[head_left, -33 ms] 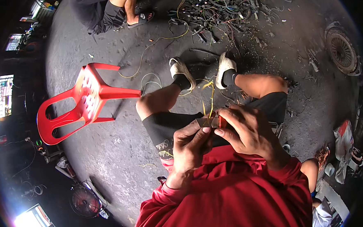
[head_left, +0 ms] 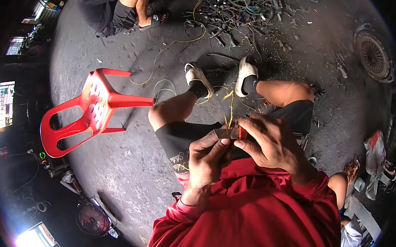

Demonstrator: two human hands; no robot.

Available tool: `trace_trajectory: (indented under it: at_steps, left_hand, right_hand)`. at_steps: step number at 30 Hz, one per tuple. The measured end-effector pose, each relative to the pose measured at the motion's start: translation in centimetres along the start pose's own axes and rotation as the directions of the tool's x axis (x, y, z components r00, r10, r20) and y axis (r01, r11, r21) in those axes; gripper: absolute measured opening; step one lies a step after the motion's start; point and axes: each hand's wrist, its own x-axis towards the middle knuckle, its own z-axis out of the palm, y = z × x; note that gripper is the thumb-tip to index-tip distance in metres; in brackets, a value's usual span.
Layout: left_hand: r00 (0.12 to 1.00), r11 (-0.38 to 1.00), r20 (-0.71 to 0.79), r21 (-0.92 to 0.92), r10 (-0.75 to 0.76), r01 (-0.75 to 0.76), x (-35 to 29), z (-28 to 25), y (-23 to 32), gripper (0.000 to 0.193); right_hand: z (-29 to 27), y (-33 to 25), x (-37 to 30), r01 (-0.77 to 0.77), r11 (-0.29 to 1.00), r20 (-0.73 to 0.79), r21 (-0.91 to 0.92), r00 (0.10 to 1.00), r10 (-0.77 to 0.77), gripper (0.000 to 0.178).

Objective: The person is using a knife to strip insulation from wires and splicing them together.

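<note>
Between both hands, the yellow wire [head_left: 231,109] meets a flat metal blade [head_left: 221,133]; the left hand [head_left: 207,161] pinches the blade, the right hand [head_left: 271,145] grips a red handle [head_left: 242,132]. Seemingly wire is being worked against blade; next calls for steady pressure.

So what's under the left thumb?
The left hand has its thumb against a flat metal piece, which shows beyond the tip; anything directly under the thumb is covered.

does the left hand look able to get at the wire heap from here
Probably not: the left hand pinches a flat metal piece close in, and the wire heap lies on the floor beyond the white slippers.
</note>
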Motion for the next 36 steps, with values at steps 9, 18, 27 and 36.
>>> trace_trajectory:
  at_steps: [9,18,27,36]
  left_hand:
    - [0.999,1.000,-0.033,0.006,0.029,-0.028,0.2,-0.5,-0.5,0.020]
    - [0.998,0.991,-0.065,-0.135,-0.005,-0.004,-0.8,-0.9,0.2,0.022]
    - [0.999,0.995,-0.036,-0.100,0.006,-0.010,0.3,0.0,0.0,0.025]
    - [1.000,0.998,-0.010,-0.065,0.000,-0.001,0.0,0.1,0.0,0.026]
  right_hand:
    - [0.3,1.3,0.3,-0.003,1.000,-0.020,-0.029,1.000,0.002,0.033]
    - [-2.7,5.6,0.0,-0.259,0.903,-0.274,-0.342,0.947,0.168,0.021]
    - [0.1,0.7,-0.1,0.018,0.997,-0.057,0.072,0.998,-0.014,0.033]
    - [0.4,0.3,0.5,0.027,0.999,-0.018,0.044,0.999,-0.026,0.032]
